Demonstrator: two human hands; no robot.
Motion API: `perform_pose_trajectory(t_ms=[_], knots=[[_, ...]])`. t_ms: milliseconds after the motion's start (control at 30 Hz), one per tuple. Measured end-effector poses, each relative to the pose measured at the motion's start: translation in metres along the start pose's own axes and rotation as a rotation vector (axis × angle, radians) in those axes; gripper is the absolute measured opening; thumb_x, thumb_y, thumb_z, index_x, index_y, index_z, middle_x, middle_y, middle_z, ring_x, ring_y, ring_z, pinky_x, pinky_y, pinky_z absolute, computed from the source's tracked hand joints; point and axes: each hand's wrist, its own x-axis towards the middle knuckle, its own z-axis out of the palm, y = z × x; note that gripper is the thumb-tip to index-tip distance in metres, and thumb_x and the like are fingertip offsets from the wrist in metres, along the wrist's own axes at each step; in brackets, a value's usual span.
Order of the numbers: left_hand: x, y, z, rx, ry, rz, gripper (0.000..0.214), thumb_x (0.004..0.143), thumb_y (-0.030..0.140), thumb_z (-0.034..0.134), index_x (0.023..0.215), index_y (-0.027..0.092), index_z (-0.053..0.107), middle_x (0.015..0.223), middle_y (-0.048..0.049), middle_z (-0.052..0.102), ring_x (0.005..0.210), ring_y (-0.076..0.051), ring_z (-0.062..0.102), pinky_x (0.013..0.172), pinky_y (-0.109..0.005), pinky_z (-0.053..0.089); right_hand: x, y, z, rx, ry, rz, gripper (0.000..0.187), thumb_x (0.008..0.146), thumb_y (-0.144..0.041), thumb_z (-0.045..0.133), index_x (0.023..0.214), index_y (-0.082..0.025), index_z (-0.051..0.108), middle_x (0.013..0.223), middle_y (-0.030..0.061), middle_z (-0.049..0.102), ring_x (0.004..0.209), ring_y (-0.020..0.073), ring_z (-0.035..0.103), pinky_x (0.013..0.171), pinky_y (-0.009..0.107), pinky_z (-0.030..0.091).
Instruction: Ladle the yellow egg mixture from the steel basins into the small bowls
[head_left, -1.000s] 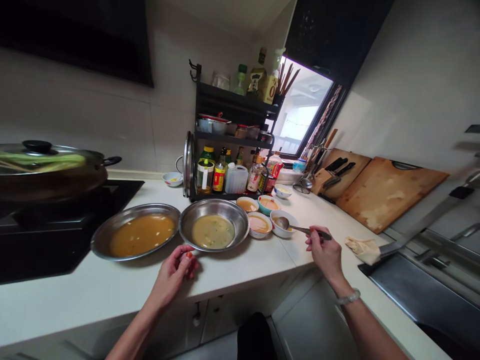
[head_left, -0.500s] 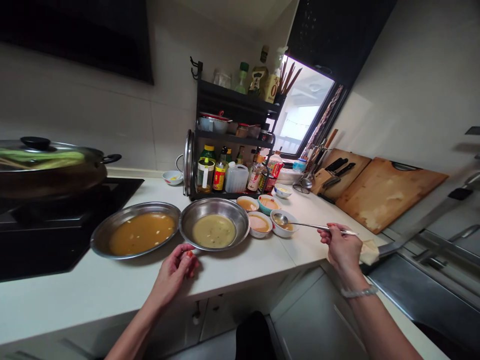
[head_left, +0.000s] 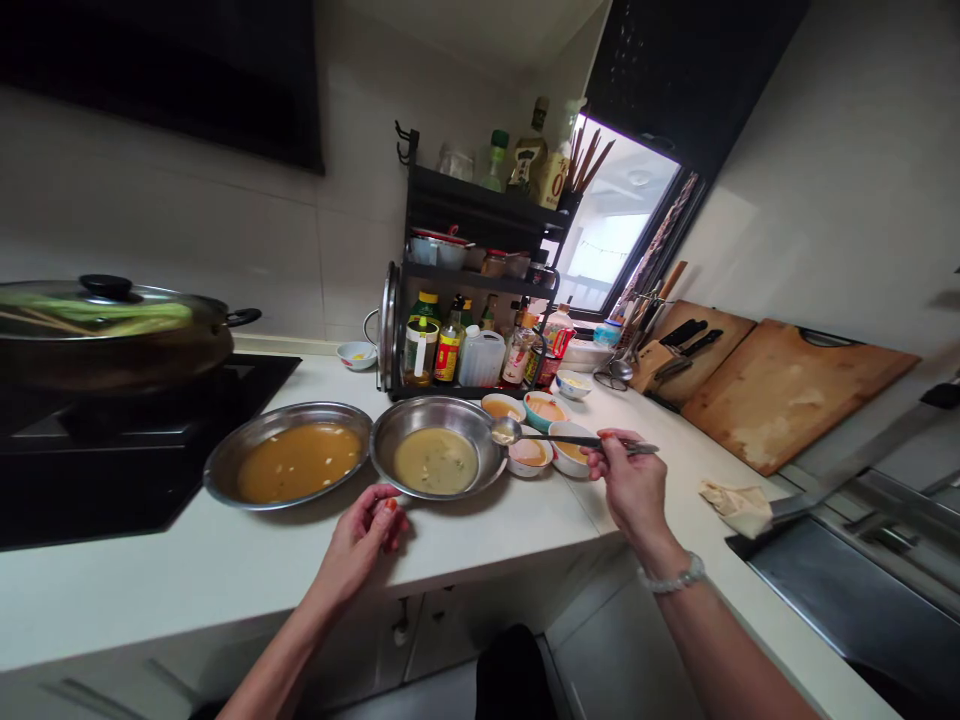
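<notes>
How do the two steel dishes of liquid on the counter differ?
The left dish holds orange-brown liquid; the right bowl holds pale yellowish liquid. The left dish looks wider and shallower, the right bowl deeper. Only the right bowl has the spoon at its rim. Both are round steel.

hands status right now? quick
Left hand: empty, loosely curled on the counter by the steel bowl.
Right hand: closed on the spoon.

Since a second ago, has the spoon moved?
Yes. The spoon in the right hand went left: from the small white bowl to the right rim of the steel bowl.
</notes>
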Motion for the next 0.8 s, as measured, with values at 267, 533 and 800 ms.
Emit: perform_pose_trajectory(t_ms=[267, 533, 800], knots=[[-0.001, 0.002, 0.001, 0.025, -0.003, 0.007, 0.045, 0.079, 0.058, 0.059, 0.100, 0.018, 0.053, 0.064, 0.0026, 0.058, 0.055, -0.012, 0.052, 0.052, -0.023, 0.040, -0.039, 0.000, 0.014, -0.191, -0.361, -0.433, 0.018, 0.090, -0.035, 0.055, 0.097, -0.021, 0.064, 0.070, 0.0008, 0.062, 0.052, 0.0128, 0.060, 0.047, 0.027, 0.053], [0.000, 0.001, 0.000, 0.020, -0.003, -0.015, 0.048, 0.076, 0.060, 0.061, 0.099, 0.019, 0.053, 0.064, 0.0020, 0.060, 0.055, -0.013, 0.052, 0.052, -0.024, 0.041, -0.011, 0.011, -0.048, -0.508, -0.005, -0.454, 0.023, 0.091, -0.037, 0.052, 0.099, -0.018, 0.061, 0.064, -0.0011, 0.061, 0.048, 0.0125, 0.059, 0.046, 0.026, 0.052], [0.000, 0.001, 0.000, -0.019, 0.018, -0.022, 0.048, 0.073, 0.059, 0.066, 0.098, 0.019, 0.054, 0.065, 0.0022, 0.059, 0.057, -0.013, 0.055, 0.051, -0.023, 0.041, -0.001, 0.038, -0.077, -0.527, 0.061, -0.202, 0.031, 0.084, -0.046, 0.054, 0.091, -0.016, 0.061, 0.056, -0.0017, 0.062, 0.041, 0.0123, 0.058, 0.039, 0.023, 0.050]])
